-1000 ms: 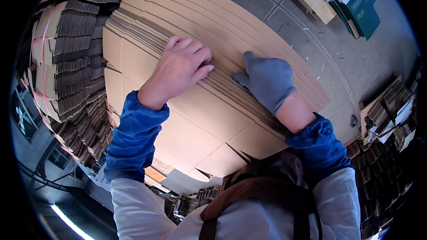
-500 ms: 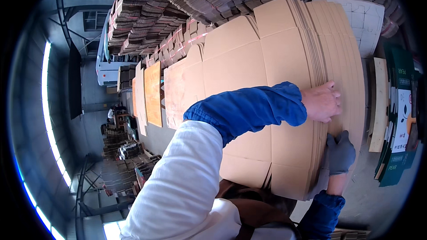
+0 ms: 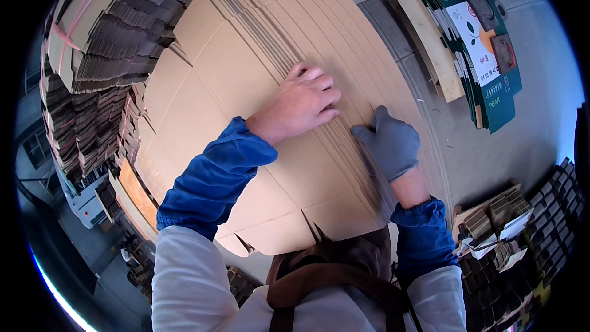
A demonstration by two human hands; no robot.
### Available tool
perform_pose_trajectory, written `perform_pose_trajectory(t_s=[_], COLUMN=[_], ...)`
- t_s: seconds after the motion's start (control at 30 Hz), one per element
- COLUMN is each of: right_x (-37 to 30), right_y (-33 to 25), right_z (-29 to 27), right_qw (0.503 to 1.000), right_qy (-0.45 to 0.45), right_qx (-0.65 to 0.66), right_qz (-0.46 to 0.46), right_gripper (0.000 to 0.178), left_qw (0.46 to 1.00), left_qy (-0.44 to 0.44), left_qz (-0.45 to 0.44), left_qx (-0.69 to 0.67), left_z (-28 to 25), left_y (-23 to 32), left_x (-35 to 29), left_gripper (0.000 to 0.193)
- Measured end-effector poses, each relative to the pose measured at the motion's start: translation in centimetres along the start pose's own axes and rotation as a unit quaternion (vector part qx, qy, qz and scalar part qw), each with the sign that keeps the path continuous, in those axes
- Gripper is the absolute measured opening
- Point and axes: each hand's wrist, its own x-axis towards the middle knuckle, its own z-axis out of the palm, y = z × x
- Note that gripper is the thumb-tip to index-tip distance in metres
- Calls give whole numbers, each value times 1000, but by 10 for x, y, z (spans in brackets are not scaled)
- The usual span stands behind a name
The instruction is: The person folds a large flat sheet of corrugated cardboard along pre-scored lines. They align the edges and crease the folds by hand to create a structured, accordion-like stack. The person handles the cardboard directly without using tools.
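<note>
Fanned flat cardboard blanks (image 3: 246, 80) form a wide overlapping pile in front of my body. My bare left hand (image 3: 304, 98) rests palm down across their stepped edges, fingers slightly bent and apart. To its right, my right hand (image 3: 392, 144) wears a grey glove and lies on the spread sheets, thumb held away from the fingers. Neither hand has lifted a sheet. The gloved fingertips point away from me, and their undersides are hidden. Blue sleeve covers wrap both forearms.
Bundled cardboard stacks (image 3: 123, 31) rise at the left. At right, green printed cartons (image 3: 476, 49) lie flat beside a wooden board (image 3: 427, 43), with dark blocks on top. A small crate (image 3: 498, 221) of cardboard pieces and dark stacked pieces (image 3: 556, 209) stand lower right.
My view has turned to the right, bringing the green cartons and right-hand floor further into sight. Both hands remain on the blanks; the gloved hand's thumb and fingers now show more clearly.
</note>
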Motion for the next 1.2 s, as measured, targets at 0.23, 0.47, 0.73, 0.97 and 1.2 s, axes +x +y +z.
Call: perform_pose_trajectory(t_s=[0.23,0.47,0.73,0.97,1.2], right_x=[-4,-3,-20,-20,-18], right_y=[10,11,0,0,-2], right_z=[7,7,15,21,20], right_qw=[1000,1000,995,995,996], right_qy=[12,12,80,66,48], right_qx=[11,20,61,66,63], right_qz=[0,7,-25,-37,-45], right_gripper=[45,44,38,35,36], left_qw=[1000,1000,999,998,998], left_qy=[-5,2,11,-7,-23], left_qz=[-9,1,41,62,53], left_qx=[5,8,-5,-8,-3], left_z=[7,8,4,-8,-12], left_y=[3,4,6,9,10], left_x=[-5,-6,-9,-14,-16], left_gripper=[21,21,16,17,18])
